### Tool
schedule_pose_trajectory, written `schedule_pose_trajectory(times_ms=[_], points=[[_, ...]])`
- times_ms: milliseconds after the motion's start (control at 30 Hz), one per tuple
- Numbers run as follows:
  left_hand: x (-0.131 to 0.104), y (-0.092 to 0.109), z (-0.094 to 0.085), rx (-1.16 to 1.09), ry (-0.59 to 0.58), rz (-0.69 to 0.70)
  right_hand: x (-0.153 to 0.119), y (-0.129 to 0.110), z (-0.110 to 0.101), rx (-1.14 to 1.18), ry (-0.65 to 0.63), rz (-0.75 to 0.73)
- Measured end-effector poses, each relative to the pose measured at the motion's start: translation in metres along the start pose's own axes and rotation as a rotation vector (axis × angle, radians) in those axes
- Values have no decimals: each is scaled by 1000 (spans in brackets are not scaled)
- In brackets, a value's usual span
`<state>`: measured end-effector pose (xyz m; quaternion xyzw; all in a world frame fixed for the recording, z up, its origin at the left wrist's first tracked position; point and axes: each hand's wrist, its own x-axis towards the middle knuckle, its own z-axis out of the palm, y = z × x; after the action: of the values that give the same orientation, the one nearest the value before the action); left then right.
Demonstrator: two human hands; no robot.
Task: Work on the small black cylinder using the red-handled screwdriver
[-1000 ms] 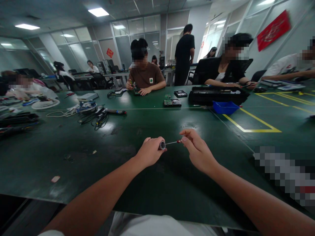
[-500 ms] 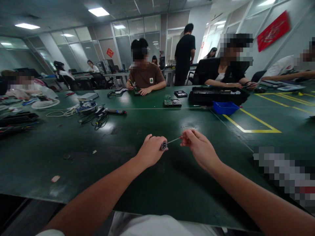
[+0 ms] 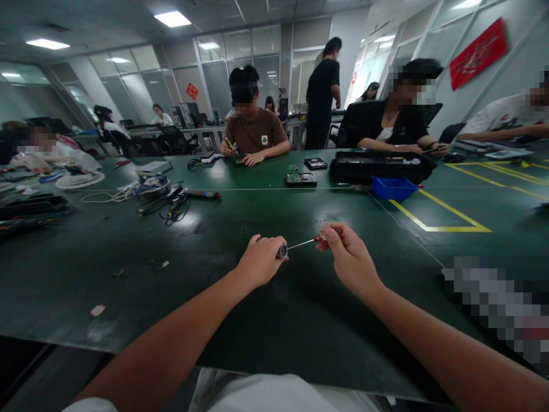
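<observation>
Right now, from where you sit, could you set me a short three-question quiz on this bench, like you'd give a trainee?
1. True or false: the right hand holds the red-handled tool.
2. What colour is the open bin by the long black casing? A) red, B) blue, C) white.
3. Fill in: the tool's thin shaft points towards the round part in the person's ____ hand.

Key: 1 true; 2 B; 3 left.

Both forearms reach forward, left hand (image 3: 261, 260) closed, right hand (image 3: 349, 252) pinching, wrist bent inward.
</observation>
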<state>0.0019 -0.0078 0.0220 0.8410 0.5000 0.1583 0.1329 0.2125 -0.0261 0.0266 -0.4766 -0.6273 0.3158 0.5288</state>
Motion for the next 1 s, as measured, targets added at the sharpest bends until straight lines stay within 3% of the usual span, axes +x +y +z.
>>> schedule_pose_trajectory(times_ms=[267, 1000], points=[[-1, 4, 0, 26, -13, 10, -11, -8, 1, -180, -151, -194], [0, -1, 2, -18, -75, -28, -9, -15, -2, -395, -15, -288]])
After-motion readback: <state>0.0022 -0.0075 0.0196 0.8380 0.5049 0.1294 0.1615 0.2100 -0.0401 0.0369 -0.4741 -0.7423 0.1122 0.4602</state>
